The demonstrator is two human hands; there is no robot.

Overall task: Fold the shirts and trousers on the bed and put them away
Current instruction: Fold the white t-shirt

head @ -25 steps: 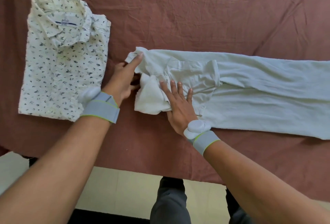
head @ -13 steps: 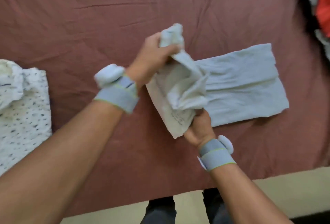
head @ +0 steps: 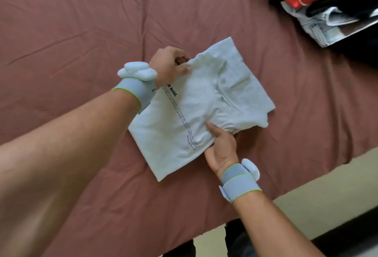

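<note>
Left forearm comes in from lower left, crossing diagonally up over the bed, grey wristband on wrist. Left hand knuckles-up at the far left edge of the white garment, fingers curled, pinching the fabric edge. Garment lies folded into a rough rectangle mid-bed on the reddish-brown sheet, printed text line running across it, small zip visible. Right hand at the near edge, thumb on top, other fingers tucked under the fold, gripping the cloth; right forearm enters from lower right, wristband too. Unfolded clothes pile at upper right, well apart.
</note>
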